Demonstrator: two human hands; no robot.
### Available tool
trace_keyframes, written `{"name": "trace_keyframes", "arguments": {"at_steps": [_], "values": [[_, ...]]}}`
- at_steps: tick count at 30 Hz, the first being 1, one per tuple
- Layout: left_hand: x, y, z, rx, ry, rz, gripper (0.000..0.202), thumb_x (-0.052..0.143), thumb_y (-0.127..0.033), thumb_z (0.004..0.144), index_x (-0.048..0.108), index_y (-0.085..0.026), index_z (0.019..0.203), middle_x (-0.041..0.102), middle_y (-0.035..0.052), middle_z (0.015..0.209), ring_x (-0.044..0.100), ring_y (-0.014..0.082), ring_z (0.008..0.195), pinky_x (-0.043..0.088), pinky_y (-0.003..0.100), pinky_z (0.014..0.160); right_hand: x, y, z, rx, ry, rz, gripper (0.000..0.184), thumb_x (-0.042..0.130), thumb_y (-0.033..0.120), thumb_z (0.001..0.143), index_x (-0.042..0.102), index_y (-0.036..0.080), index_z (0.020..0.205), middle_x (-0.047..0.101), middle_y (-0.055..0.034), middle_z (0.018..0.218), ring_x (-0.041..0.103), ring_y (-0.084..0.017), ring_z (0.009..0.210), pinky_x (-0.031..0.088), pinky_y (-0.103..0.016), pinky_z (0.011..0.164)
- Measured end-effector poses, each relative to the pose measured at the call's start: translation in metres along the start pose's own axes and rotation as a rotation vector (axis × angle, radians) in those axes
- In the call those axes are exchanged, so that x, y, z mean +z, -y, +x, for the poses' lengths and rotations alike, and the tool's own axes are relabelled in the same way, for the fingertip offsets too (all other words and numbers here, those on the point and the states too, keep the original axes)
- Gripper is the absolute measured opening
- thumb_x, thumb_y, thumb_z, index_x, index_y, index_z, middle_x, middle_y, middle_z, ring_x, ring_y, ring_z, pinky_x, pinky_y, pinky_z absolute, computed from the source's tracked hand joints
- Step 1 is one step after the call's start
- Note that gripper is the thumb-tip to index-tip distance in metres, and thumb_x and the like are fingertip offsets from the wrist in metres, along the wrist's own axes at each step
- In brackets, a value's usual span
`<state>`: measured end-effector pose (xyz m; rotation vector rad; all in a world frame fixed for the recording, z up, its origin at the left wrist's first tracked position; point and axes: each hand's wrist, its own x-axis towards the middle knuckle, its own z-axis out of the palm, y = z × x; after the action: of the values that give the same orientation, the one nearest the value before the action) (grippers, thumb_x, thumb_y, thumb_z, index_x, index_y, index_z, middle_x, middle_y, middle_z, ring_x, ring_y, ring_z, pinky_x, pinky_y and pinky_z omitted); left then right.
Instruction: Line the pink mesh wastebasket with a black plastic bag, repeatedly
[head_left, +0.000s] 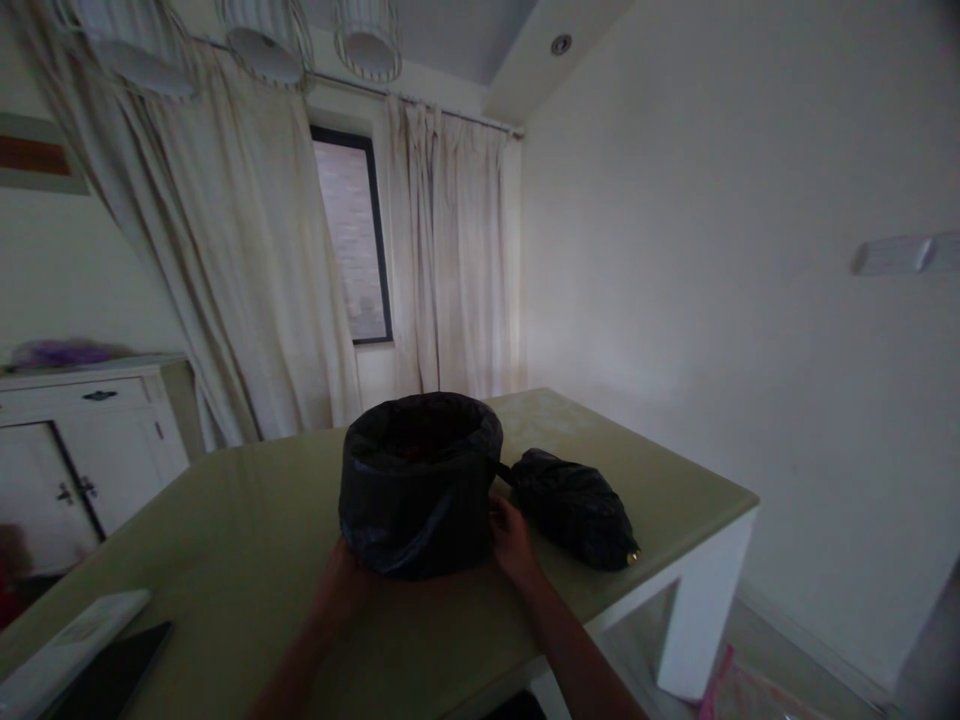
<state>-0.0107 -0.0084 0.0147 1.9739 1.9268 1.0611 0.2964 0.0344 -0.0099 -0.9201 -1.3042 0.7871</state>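
Note:
A round, open-topped container covered in black, wrinkled, bag-like material stands upright on the table in front of me. My left hand grips it low on the left side, its fingers mostly hidden by the container. On the right side, my right hand is closed against the wall with the fingers curled. Beside that hand lies a long, crumpled black bundle with a small gold-coloured tip. A dark strip runs between the bundle and the container. The container's inside is too dark to make out.
The pale green table has its right edge near the bundle. At the left front lie a white flat object and a dark flat object. A white cabinet stands at the left, and clear pink-edged plastic is on the floor.

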Motion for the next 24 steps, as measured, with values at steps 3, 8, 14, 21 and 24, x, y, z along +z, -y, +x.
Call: {"name": "trace_keyframes", "arguments": {"at_steps": [3, 8, 14, 21, 24], "values": [[0.011, 0.002, -0.008, -0.007, 0.083, -0.016, 0.045, 0.050, -0.031, 0.086, 0.066, -0.018, 0.127, 0.071, 0.0186, 0.135, 0.066, 0.0333, 0.129, 0.056, 0.050, 0.105, -0.001, 0.002, 0.000, 0.005, 0.016, -0.015, 0.038, 0.058, 0.020, 0.073, 0.079, 0.020, 0.105, 0.081, -0.0113, 0.104, 0.075, -0.031, 0.095, 0.058, -0.044, 0.087], [0.014, -0.002, -0.022, 0.022, 0.208, 0.068, 0.043, 0.049, -0.027, 0.089, 0.070, -0.016, 0.124, 0.070, 0.0188, 0.136, 0.066, 0.0309, 0.129, 0.052, 0.043, 0.109, 0.000, 0.009, 0.000, 0.002, 0.018, -0.033, 0.030, 0.059, 0.024, 0.076, 0.080, 0.021, 0.097, 0.081, -0.0114, 0.098, 0.075, -0.030, 0.093, 0.058, -0.042, 0.084], [0.005, -0.010, -0.022, 0.070, 0.190, -0.031, 0.045, 0.061, -0.036, 0.085, 0.070, -0.021, 0.127, 0.072, 0.0144, 0.135, 0.067, 0.0344, 0.127, 0.053, 0.042, 0.107, 0.000, 0.012, 0.001, 0.022, 0.016, 0.000, 0.033, 0.067, 0.039, 0.080, 0.081, 0.018, 0.102, 0.081, -0.0153, 0.104, 0.076, -0.034, 0.097, 0.058, -0.047, 0.089], [0.008, -0.003, -0.026, 0.063, 0.113, -0.002, 0.054, 0.056, -0.039, 0.084, 0.066, -0.018, 0.132, 0.066, 0.0177, 0.142, 0.060, 0.0344, 0.136, 0.047, 0.046, 0.115, -0.003, 0.020, 0.003, 0.052, -0.087, -0.058, 0.053, 0.058, 0.068, 0.087, 0.082, 0.021, 0.098, 0.081, -0.0145, 0.103, 0.073, -0.034, 0.098, 0.057, -0.048, 0.093], [0.010, 0.003, -0.029, 0.041, -0.014, -0.044, 0.057, 0.046, -0.038, 0.088, 0.060, -0.017, 0.139, 0.063, 0.0175, 0.146, 0.055, 0.0339, 0.141, 0.044, 0.052, 0.118, -0.006, 0.025, 0.003, 0.005, -0.091, -0.011, 0.047, 0.062, 0.061, 0.086, 0.081, 0.021, 0.104, 0.080, -0.0137, 0.109, 0.073, -0.035, 0.104, 0.056, -0.048, 0.096]]}}
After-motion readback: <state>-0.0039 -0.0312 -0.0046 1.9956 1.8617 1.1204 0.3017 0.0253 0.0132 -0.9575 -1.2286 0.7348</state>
